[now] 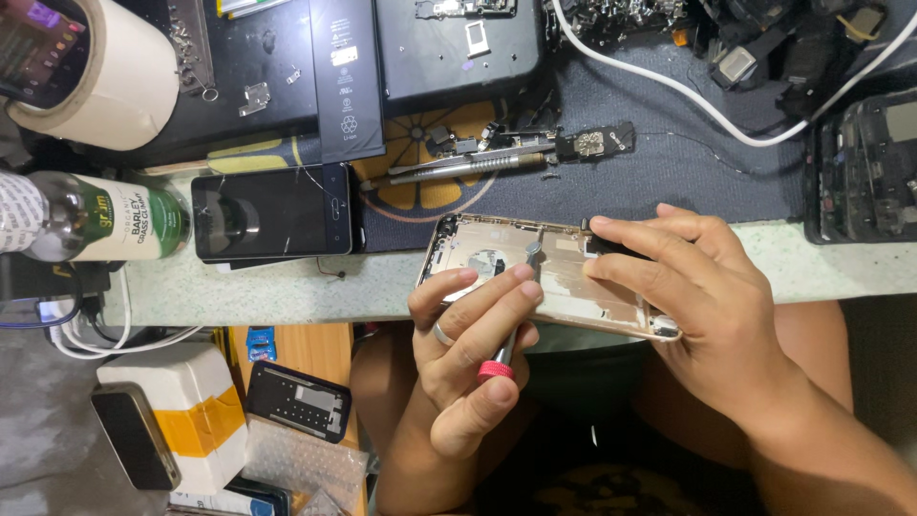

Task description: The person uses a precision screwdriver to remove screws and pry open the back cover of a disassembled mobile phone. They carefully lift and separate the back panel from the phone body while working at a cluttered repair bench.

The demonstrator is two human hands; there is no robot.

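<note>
The open gold phone shell (564,277) lies at the front edge of the counter (287,287), and part of it hangs out over the person's lap; the left hand (473,354) has its grip pinched around a small screwdriver with a red end (506,344), and the tip stands on the inside of the shell, near its middle; the right hand (697,287) lies on the right part of the shell, fingers flat and pressed down, not pinching anything; if the tip slips off, it could scratch the thin parts inside the shell; if the right hand lets up, the shell could tip off the edge and fall; a tiny screw could roll off and get lost below; just left of the shell lies a dark phone with a cracked screen (272,212), and behind the shell lies a silver tool (458,170) on a dark mat (669,162); a bump could knock these about.
</note>
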